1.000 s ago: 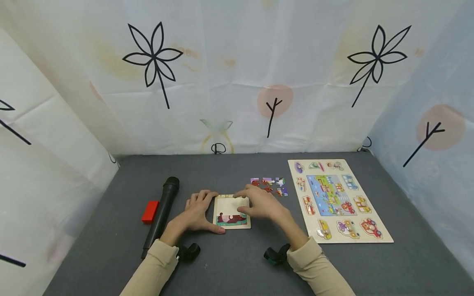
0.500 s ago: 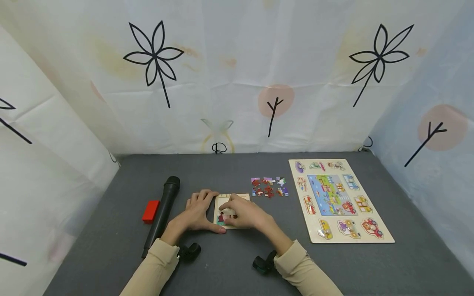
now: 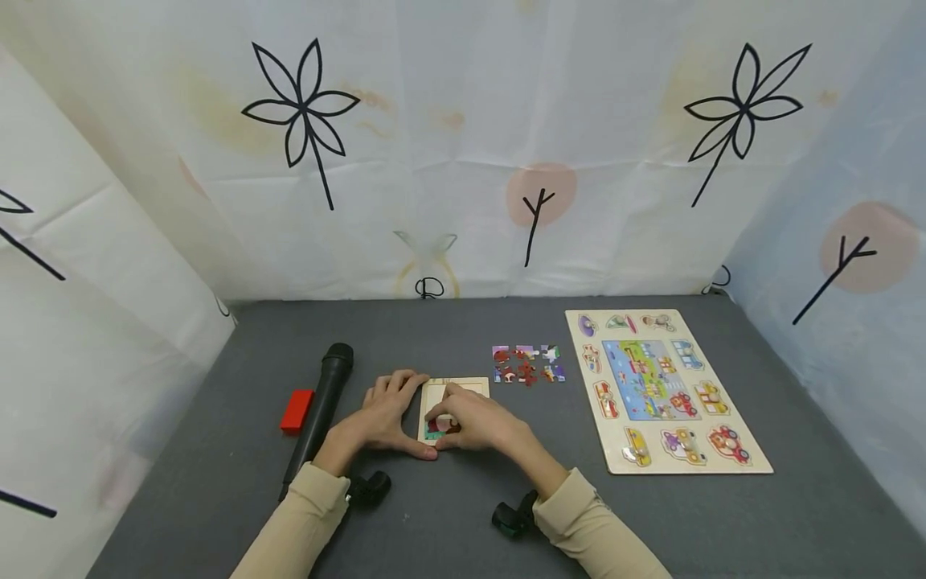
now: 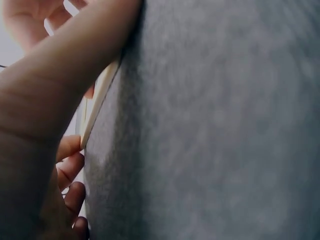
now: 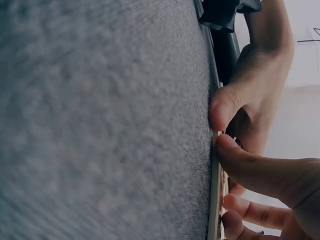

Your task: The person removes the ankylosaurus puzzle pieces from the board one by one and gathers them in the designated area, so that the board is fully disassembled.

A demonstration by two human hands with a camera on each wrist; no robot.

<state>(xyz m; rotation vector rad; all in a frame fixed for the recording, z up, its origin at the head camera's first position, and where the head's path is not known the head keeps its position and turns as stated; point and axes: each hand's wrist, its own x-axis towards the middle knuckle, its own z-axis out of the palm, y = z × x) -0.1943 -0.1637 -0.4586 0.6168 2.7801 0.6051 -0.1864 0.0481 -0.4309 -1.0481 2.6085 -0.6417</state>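
A small wooden puzzle tray point(image 3: 473, 385) lies flat before me, with colored puzzle pieces point(image 3: 432, 430) along its near side. My left hand point(image 3: 382, 416) holds the tray by its left side, fingers at the far corner and thumb at the near edge. The left wrist view has fingertips point(image 4: 72, 145) right at the tray's corner. Over the near half of the tray is my right hand point(image 3: 473, 418), fingertips on the pieces and thumb at the near edge. In the right wrist view both thumbs meet at the tray's edge, and the right thumb point(image 5: 235, 152) stands apart from its fingers. The right hand hides part of the pieces.
Beyond the tray, several loose jigsaw pieces point(image 3: 526, 354) lie in two rows. A large wooden picture board point(image 3: 596, 402) lies at the right. Left of my left hand are a black microphone point(image 3: 323, 402) and a red block point(image 3: 296, 412). Cloth walls enclose the grey table.
My right hand has moved left and nearer from the tray's right edge onto the pieces at its near side, uncovering the loose pieces. The left hand stays in place.
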